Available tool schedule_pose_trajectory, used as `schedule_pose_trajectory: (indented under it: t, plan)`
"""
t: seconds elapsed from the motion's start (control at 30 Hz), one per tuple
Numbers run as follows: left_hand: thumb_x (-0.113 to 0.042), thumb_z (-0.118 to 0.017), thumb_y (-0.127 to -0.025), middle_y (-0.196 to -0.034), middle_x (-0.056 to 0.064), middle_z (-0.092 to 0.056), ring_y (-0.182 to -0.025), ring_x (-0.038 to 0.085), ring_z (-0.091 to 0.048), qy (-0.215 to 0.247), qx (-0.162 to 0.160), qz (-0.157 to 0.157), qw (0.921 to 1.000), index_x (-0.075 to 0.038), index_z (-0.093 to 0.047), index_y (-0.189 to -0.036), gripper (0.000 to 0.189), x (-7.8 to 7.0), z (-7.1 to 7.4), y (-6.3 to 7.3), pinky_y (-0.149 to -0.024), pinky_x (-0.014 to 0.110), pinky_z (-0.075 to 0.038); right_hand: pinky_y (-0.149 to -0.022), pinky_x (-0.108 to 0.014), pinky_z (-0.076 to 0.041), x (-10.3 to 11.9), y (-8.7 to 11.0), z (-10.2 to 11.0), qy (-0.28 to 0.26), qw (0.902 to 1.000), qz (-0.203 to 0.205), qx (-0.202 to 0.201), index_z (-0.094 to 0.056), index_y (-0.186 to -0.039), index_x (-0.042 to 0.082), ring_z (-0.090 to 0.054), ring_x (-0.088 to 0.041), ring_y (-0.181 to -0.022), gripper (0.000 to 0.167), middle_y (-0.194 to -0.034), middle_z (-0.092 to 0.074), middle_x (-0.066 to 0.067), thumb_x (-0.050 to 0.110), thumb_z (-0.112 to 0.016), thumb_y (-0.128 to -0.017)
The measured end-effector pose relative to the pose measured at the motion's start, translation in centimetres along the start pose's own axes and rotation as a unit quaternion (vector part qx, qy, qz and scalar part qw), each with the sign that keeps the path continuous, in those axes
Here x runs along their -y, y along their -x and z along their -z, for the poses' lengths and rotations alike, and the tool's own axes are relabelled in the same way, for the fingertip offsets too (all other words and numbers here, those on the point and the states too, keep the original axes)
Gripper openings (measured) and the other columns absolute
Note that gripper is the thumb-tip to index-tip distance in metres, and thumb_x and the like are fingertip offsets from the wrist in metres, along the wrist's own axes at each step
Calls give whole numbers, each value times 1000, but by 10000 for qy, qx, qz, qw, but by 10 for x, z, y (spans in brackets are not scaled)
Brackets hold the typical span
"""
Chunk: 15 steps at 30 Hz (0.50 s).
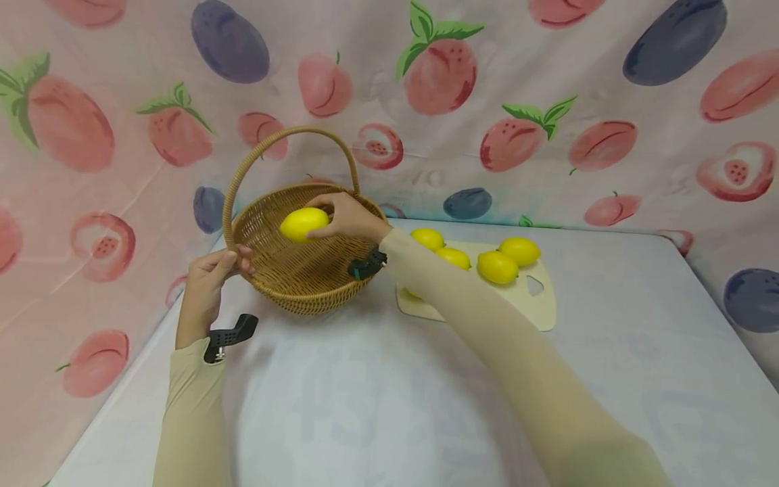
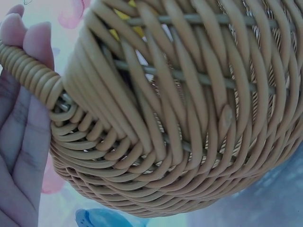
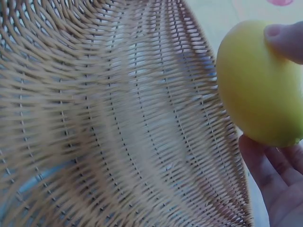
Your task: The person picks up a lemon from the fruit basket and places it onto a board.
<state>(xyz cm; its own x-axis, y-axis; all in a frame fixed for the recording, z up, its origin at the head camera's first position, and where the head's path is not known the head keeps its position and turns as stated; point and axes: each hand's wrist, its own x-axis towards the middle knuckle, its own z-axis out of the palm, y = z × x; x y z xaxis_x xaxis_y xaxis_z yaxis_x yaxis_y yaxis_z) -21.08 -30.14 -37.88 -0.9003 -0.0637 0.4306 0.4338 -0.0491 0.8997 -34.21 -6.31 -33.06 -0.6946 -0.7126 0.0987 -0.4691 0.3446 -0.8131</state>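
Note:
A brown wicker basket [image 1: 292, 270] with a tall arched handle stands on the left of the table, tipped somewhat toward the viewer. My left hand [image 1: 207, 284] holds its left side where the handle meets the rim; in the left wrist view, the fingers wrap round the handle's wound base [image 2: 35, 73]. A yellow lemon [image 1: 301, 224] is held in my right hand [image 1: 349, 220], over the basket's opening. Seen from the right wrist, the thumb lies on one side of the lemon [image 3: 260, 85] and the fingers on the other, with the woven inner wall [image 3: 142, 118] beside it.
Right of the basket lies a cream cutting board [image 1: 535, 308] with a cut-out grip hole. Several lemons [image 1: 498, 267] rest on it, some partly hidden behind my right sleeve [image 1: 487, 318]. A fruit-patterned cloth [image 1: 377, 88] hangs behind the white-covered table [image 1: 341, 399].

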Motion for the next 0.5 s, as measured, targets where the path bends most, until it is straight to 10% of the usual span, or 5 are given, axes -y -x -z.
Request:
schedule_pose_trajectory:
  t: [0.5]
  plan:
    - [-6,-48,-97,-83,0,-69,-70,7,-66,107,-12,-119,9999,-7,-69,-70,34,3,-1,0,-71,18,-54,-88,-25,-51,0,20,15,-316,9989,119,-333,-55,-127,10,-58,-18,-104,53,-127,-57,-6,19,-75,-79]
